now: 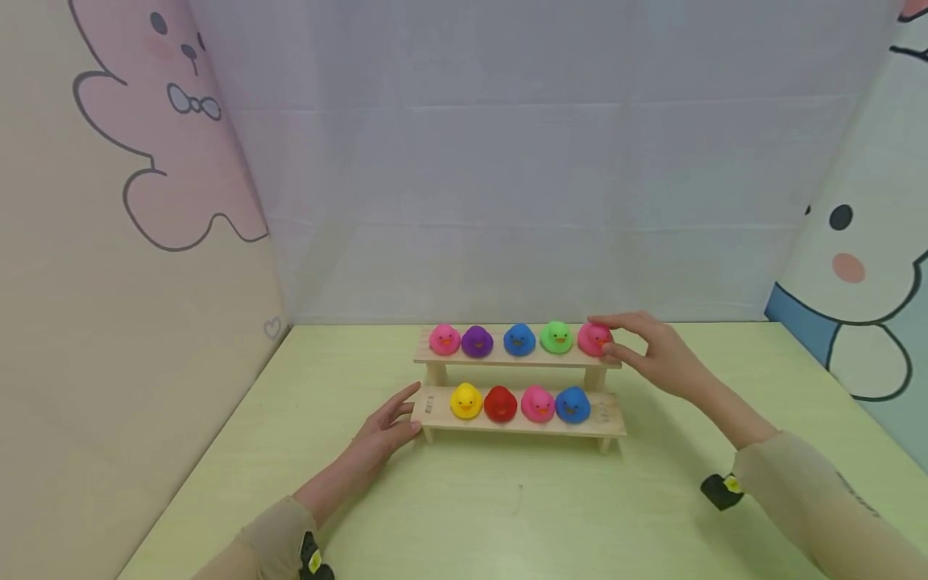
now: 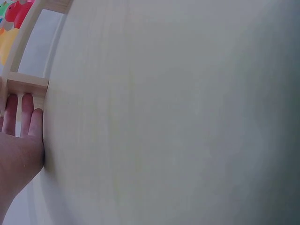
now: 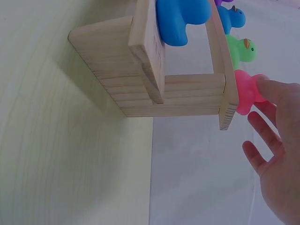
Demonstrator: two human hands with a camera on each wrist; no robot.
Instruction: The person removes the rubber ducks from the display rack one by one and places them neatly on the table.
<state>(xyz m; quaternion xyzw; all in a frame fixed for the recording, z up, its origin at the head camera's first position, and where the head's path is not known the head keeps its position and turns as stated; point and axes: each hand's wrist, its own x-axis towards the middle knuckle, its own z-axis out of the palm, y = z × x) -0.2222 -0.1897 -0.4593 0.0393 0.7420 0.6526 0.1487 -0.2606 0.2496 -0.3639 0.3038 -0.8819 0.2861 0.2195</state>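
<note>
A two-tier wooden stand (image 1: pixel 518 428) carries rubber ducks on both steps. At the right end of its upper step, my right hand (image 1: pixel 663 354) pinches a deep pink rubber duck (image 1: pixel 594 340) between thumb and fingers. The right wrist view shows this pink duck (image 3: pixel 247 91) upright at the plank's end, beside a green duck (image 3: pixel 241 50). My left hand (image 1: pixel 384 431) touches the left end of the lower step, thumb near the front corner. Seen from the left wrist, the fingers of this hand (image 2: pixel 21 150) lie fairly straight against the stand's wooden side (image 2: pixel 28 82).
On the upper step sit a lighter pink duck (image 1: pixel 445 340), a purple duck (image 1: pixel 477 342) and a blue duck (image 1: pixel 519 340). Yellow (image 1: pixel 466 401), red (image 1: pixel 500 404), pink (image 1: pixel 538 404) and blue (image 1: pixel 573 405) ducks line the lower step. Behind the pale table (image 1: pixel 464 515) hangs a white curtain (image 1: pixel 536 201).
</note>
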